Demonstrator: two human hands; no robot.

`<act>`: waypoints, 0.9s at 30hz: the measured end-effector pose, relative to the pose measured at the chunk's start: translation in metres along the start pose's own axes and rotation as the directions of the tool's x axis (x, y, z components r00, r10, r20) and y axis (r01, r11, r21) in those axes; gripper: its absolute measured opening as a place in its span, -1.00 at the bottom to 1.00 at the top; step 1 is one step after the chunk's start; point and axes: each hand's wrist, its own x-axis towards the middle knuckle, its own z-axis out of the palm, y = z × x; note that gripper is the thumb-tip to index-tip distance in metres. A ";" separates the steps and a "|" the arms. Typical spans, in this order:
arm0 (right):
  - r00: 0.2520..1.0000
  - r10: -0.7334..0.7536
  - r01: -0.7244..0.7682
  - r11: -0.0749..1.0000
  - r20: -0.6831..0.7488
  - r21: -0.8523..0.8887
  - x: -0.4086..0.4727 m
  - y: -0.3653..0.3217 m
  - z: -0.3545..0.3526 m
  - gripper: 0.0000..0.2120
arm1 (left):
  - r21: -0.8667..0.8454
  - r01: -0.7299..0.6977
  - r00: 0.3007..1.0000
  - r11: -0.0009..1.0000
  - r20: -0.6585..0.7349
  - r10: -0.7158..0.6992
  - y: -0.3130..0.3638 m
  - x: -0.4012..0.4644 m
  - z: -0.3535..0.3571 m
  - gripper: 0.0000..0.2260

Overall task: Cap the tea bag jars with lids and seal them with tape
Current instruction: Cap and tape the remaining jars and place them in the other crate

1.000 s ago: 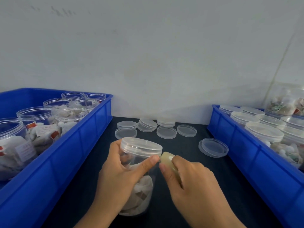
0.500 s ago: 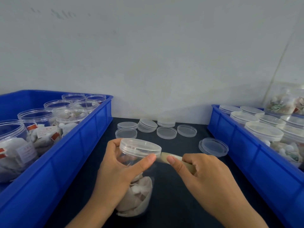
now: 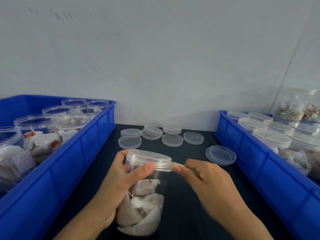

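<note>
The jar (image 3: 140, 193) of tea bags sits near on the counter (image 3: 187, 196), its lid (image 3: 148, 157) on. To seal well, the tape (image 3: 174, 166) should stay taut and level over the seam while the jar turns. The left hand (image 3: 119, 181) wraps the jar, thumb pressing tape to the lid's rim. The right hand (image 3: 206, 181) has its fingers (image 3: 180, 170) curled, pinching the tape strip just right of the lid.
</note>
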 end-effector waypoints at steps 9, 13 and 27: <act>0.999 0.002 -0.005 0.998 -0.051 -0.062 -0.001 -0.003 0.004 -0.36 | 0.008 0.045 0.998 0.999 0.036 -0.045 0.003 0.000 -0.001 0.08; 0.997 -0.037 0.032 0.997 -0.063 -0.075 -0.002 -0.003 0.004 -0.40 | -0.016 0.043 0.998 0.999 0.045 -0.043 0.003 -0.001 -0.001 0.08; 0.997 0.008 -0.015 0.996 -0.075 -0.088 -0.006 -0.013 0.017 -0.42 | 0.106 -0.115 0.993 0.988 -0.025 0.118 0.000 -0.006 0.000 -0.53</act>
